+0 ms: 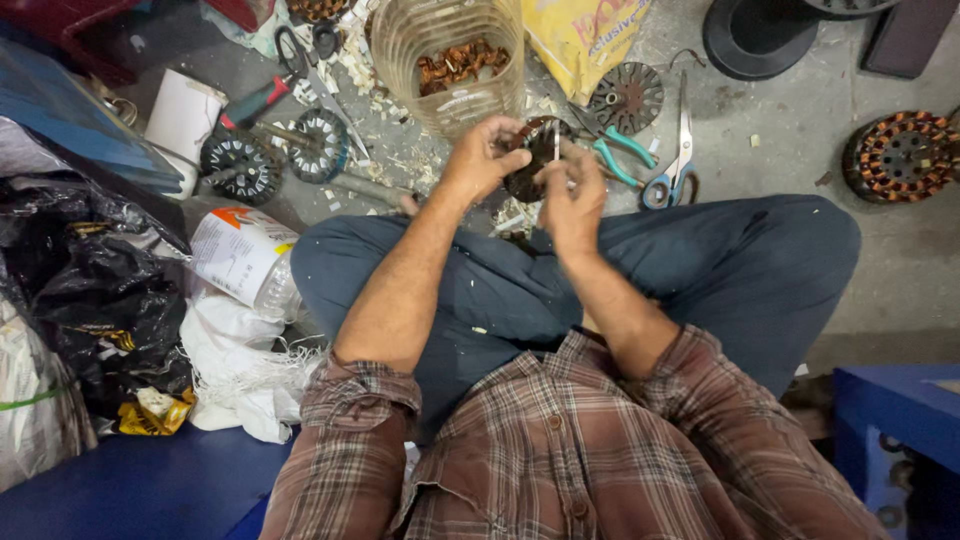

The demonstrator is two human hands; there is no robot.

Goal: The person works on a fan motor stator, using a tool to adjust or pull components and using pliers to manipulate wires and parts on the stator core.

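Note:
I sit cross-legged on the floor in blue trousers and a plaid shirt. My left hand (pixel 480 158) grips a round dark motor stator (pixel 535 150) with copper windings, held above my knees. My right hand (pixel 573 200) pinches a thin pale strip or tool (pixel 557 140) against the stator's face. Both hands touch the stator.
A clear plastic jar (pixel 450 60) with copper scraps stands just beyond my hands. Scissors (pixel 675 165), teal-handled pliers (pixel 625 150), stator cores (pixel 320 145), a wound stator (pixel 900 155), a yellow bag (pixel 585 35), a white roll (pixel 183 118) and black bags (pixel 90 290) lie around.

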